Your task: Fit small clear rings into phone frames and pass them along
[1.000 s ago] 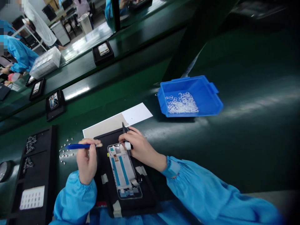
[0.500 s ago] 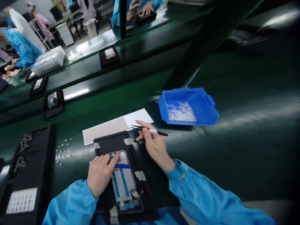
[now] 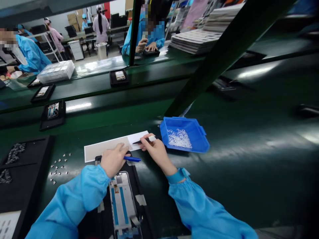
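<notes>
My left hand [image 3: 112, 161] rests at the edge of a white and beige card [image 3: 96, 151], fingertips on it. A blue pen-like stick [image 3: 133, 159] is gripped in that hand and sticks out to the right. My right hand [image 3: 158, 153] holds black tweezers [image 3: 137, 142] with a white section, their tips over the white end of the card. Below the hands lies an opened phone frame [image 3: 129, 199] with two blue strips, set in a black tray [image 3: 144, 219] with pieces of tape. My left hand and sleeve cover part of this tray.
A blue bin [image 3: 199, 142] of small clear pieces stands right of my right hand. Several tiny metal parts [image 3: 56, 167] lie at left, beside a black compartment tray [image 3: 25, 186]. Across the table are phone trays [image 3: 53, 114], a slanted green post [image 3: 199, 79] and a co-worker [image 3: 149, 36].
My left hand, with the blue stick, has moved from the phone frame up to the card. The tweezers have come down towards the card's white end. The view has tilted up.
</notes>
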The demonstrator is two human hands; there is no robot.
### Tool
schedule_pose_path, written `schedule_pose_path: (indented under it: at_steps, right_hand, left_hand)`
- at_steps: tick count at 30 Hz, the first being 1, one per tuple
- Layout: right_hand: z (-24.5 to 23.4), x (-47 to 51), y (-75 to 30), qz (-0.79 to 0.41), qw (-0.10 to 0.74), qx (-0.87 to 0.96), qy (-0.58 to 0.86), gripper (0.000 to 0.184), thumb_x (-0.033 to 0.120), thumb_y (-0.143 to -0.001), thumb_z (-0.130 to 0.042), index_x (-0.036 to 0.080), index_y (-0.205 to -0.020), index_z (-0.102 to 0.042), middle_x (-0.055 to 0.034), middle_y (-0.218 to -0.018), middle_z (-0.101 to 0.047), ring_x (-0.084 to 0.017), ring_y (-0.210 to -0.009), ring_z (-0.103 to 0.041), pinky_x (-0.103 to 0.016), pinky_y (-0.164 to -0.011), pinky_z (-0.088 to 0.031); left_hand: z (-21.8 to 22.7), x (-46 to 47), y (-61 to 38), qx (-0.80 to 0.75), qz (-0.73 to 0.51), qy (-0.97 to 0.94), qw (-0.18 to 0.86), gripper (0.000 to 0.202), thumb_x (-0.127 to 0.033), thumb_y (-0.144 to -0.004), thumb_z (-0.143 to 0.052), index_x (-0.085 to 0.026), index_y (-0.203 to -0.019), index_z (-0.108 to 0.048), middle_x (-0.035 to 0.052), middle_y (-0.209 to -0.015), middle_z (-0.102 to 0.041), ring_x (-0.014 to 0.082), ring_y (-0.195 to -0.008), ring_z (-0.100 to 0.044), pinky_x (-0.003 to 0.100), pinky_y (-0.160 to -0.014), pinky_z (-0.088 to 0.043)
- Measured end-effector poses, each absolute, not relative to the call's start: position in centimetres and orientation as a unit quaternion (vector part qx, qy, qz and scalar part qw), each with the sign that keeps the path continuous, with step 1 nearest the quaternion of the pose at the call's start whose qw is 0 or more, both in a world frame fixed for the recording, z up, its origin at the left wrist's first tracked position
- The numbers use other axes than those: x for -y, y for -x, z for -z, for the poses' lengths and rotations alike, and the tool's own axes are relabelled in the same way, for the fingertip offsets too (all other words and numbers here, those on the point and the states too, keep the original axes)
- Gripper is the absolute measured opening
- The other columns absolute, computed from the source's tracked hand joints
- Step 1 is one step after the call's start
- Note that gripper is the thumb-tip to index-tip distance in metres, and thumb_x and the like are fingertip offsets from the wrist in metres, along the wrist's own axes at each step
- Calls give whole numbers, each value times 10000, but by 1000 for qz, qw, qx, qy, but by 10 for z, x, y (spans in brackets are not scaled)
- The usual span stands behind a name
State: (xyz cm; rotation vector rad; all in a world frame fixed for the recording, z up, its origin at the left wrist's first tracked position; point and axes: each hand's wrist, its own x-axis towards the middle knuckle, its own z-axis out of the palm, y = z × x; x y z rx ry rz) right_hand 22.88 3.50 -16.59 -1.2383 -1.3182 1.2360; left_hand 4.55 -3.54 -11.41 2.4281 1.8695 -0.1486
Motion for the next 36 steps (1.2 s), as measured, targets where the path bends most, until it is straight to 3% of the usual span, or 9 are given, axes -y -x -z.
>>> schedule_pose_path:
  at_steps: [7,18,25,30,33,36]
  right_hand:
    - [175,-34,-233,-479,424,570,516,414,601,-732,-685,210,-769,-557,-43,-618,-683,-270,-646,-713,-320,-562,-546]
    - [179,-35,-234,-467,404,589,521,300,501,-757,-682,221,-755,-572,-53,-695,-718,-276,-705,-722,-330,-626,-533]
    - [176,-39,-231,-499,422,559,511,383,556,-688,-743,217,-728,-569,-53,-641,-708,-273,-652,-715,-305,-534,-514]
    - [167,-24,-233,-518,473,507,501,518,711,-669,-684,233,-680,-484,-5,-492,-594,-253,-615,-703,-262,-457,-458]
    - [164,8,-231,-536,477,489,497,507,698,-701,-688,235,-681,-482,52,-409,-466,-241,-591,-693,-272,-515,-496]
    - [163,43,-222,-567,445,485,495,454,648,-740,-703,234,-708,-522,70,-394,-436,-224,-531,-663,-306,-567,-542]
  left_hand:
    - [115,20,-56,-594,74,-798,74,349,-429,-986,-422,-277,-1244,-601,57,-1396,-548,263,-881,-711,387,-675,-568]
    - [122,20,-54,-593,65,-800,68,372,-462,-991,-380,-286,-1222,-612,54,-1387,-548,257,-864,-704,382,-662,-557]
    - [119,20,-56,-600,64,-794,74,361,-447,-993,-390,-302,-1245,-604,62,-1382,-548,255,-867,-709,396,-694,-573]
    - [113,26,-47,-621,1,-776,107,306,-355,-988,-449,-318,-1249,-606,26,-1388,-547,227,-1028,-671,347,-811,-558]
    - [107,36,-31,-658,-90,-730,158,290,-273,-968,-477,-288,-1212,-634,14,-1257,-637,189,-1065,-644,286,-875,-505]
    - [103,49,-18,-665,-95,-690,270,248,-341,-956,-486,-226,-996,-702,2,-890,-718,179,-844,-665,256,-720,-466]
